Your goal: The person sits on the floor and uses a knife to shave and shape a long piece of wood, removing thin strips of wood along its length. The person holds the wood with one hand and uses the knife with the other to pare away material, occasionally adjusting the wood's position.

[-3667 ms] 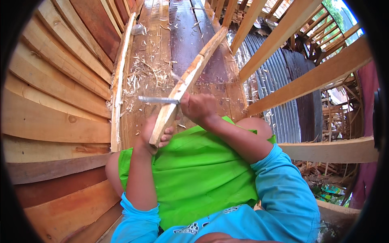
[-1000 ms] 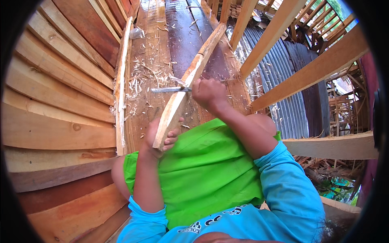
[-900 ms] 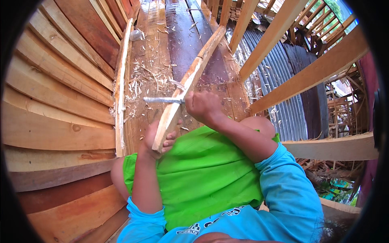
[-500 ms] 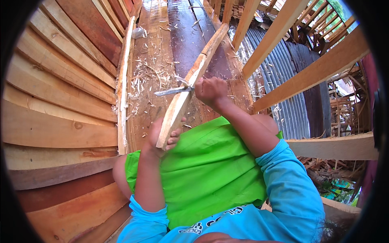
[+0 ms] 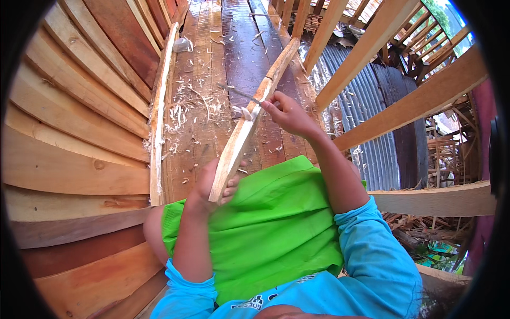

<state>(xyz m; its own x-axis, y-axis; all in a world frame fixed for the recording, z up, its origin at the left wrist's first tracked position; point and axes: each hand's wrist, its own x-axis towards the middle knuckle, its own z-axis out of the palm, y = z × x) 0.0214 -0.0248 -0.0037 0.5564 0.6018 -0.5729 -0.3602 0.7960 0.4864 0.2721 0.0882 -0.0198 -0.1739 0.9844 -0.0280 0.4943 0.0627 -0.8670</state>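
Note:
A long pale wooden pole (image 5: 236, 144) slants from my lap up to the far right, its far end by the railing. My left hand (image 5: 211, 183) is wrapped round its near end from beneath. In my right hand (image 5: 287, 110) is a knife (image 5: 241, 94), held by its handle, which my fingers hide. The blade points left and crosses over the pole near its middle. Just nearer to me, a curled shaving (image 5: 246, 112) stands up from the pole's whittled face. Bark-coloured surface shows on the farther part of the pole.
Wood shavings (image 5: 183, 109) litter the plank floor (image 5: 207, 64). Another pale pole (image 5: 158, 122) lies along the plank wall (image 5: 79, 149) at left, with a small clear plastic item (image 5: 182, 45) beside it. Wooden railing posts (image 5: 366, 48) and corrugated metal sheets (image 5: 372, 133) stand at right.
My right hand has moved the knife up and away along the pole, and the blade now tilts upward to the left. A curled shaving stays attached behind it. My left hand keeps its hold.

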